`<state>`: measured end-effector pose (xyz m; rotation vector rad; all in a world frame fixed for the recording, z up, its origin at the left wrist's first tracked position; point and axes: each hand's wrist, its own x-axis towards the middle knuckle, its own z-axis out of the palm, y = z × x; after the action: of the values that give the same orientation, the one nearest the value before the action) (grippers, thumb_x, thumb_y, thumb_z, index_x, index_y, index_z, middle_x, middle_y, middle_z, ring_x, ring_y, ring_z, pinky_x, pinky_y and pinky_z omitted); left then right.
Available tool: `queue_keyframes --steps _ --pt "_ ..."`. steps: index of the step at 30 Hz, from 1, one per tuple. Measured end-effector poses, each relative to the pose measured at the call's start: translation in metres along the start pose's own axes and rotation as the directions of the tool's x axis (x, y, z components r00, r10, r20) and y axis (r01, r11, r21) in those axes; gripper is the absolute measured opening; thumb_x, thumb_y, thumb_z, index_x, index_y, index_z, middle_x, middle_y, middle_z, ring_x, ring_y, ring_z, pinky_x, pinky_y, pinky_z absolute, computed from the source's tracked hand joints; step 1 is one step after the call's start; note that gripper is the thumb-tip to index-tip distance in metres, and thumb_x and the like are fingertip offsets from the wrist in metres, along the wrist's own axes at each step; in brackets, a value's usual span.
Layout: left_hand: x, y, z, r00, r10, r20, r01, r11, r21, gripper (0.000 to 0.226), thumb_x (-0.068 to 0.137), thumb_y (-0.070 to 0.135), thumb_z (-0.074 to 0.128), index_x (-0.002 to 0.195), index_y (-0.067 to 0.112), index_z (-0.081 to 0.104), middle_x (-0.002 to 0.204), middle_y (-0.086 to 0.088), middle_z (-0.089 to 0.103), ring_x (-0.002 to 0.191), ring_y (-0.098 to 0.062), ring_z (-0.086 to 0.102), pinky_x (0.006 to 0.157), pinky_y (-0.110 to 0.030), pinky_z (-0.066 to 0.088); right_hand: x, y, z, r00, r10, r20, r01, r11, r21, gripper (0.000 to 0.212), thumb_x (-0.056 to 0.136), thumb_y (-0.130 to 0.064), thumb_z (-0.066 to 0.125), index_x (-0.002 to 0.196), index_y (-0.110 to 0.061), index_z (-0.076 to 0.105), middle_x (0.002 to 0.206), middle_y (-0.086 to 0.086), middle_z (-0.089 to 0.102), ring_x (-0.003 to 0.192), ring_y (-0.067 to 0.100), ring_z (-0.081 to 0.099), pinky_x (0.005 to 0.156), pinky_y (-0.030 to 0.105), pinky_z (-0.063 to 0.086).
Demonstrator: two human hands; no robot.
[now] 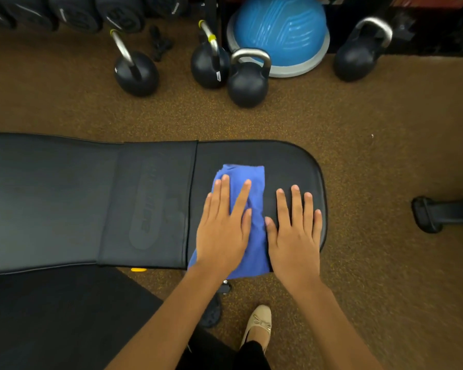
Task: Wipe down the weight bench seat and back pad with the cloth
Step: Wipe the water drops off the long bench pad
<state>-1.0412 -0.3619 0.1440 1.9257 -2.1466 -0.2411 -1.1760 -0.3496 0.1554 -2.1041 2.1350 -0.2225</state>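
Observation:
A black weight bench lies across the view. Its rounded seat pad (289, 161) is at the right and its long back pad (64, 198) runs to the left. A blue cloth (253, 182) is spread on the seat near the seam between the pads. My left hand (225, 225) presses flat on the cloth with straight fingers. My right hand (296, 225) lies flat on the bare seat just right of the cloth, its thumb touching the cloth's edge.
Several black kettlebells (247, 81) stand on the brown speckled floor beyond the bench, beside a blue balance dome (278, 30). A black bench foot (428, 213) sticks in from the right. My shoe (257, 324) is on the floor near the bench's front side.

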Motion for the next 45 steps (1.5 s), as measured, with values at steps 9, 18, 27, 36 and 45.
queue_keyframes --steps 9,18,27,36,45 --pt "0.059 -0.004 0.005 0.966 -0.251 -0.065 0.249 0.968 -0.035 0.061 0.095 0.043 0.026 0.140 0.005 0.039 0.143 -0.033 0.031 0.134 -0.044 0.029 0.107 -0.051 0.027 0.000 -0.002 -0.002 1.000 -0.010 0.005 0.010 1.000 -0.015 0.055 0.095 -0.035 0.024 0.145 -0.014 0.029 0.153 0.014 0.024 0.141 0.032 0.015 0.112 0.047 0.009" --pt "0.079 -0.019 -0.005 0.989 -0.145 -0.019 0.140 0.978 -0.153 0.063 0.087 0.042 0.022 0.142 0.016 0.037 0.150 -0.019 0.026 0.140 -0.036 0.018 0.112 -0.044 0.018 -0.002 0.003 -0.007 1.000 -0.022 -0.010 0.024 0.982 0.188 0.057 0.096 -0.036 0.028 0.146 -0.010 0.022 0.155 0.007 0.018 0.144 0.021 0.002 0.115 0.037 -0.003" --pt "0.090 0.020 0.000 0.920 0.391 0.014 -0.377 0.894 -0.242 0.053 0.083 0.021 0.036 0.134 0.013 0.049 0.142 -0.009 0.045 0.137 -0.030 0.027 0.112 -0.039 0.017 -0.004 0.009 -0.008 0.999 -0.052 -0.003 0.050 0.933 0.356 0.064 0.090 -0.032 0.038 0.146 -0.007 0.019 0.154 0.006 0.017 0.144 0.019 -0.001 0.115 0.036 -0.002" --pt "0.108 0.040 0.003 0.979 0.204 -0.001 -0.201 0.961 -0.193 0.051 0.087 0.026 0.032 0.132 0.011 0.052 0.138 -0.011 0.049 0.133 -0.036 0.033 0.109 -0.043 0.024 -0.006 0.009 -0.013 0.999 0.027 -0.034 -0.003 0.813 0.582 0.063 0.083 -0.004 0.042 0.144 -0.005 0.025 0.151 0.001 0.021 0.143 0.012 0.004 0.116 0.039 0.006" --pt "0.088 0.026 0.003 0.959 0.283 0.000 -0.279 0.944 -0.178 0.049 0.089 0.025 0.034 0.134 0.015 0.049 0.144 -0.007 0.042 0.137 -0.028 0.028 0.109 -0.043 0.023 -0.008 0.012 -0.018 0.993 0.120 -0.003 -0.076 0.645 0.760 0.067 0.075 0.007 0.033 0.138 -0.017 0.029 0.142 -0.017 0.021 0.139 0.005 0.015 0.113 0.016 0.011"
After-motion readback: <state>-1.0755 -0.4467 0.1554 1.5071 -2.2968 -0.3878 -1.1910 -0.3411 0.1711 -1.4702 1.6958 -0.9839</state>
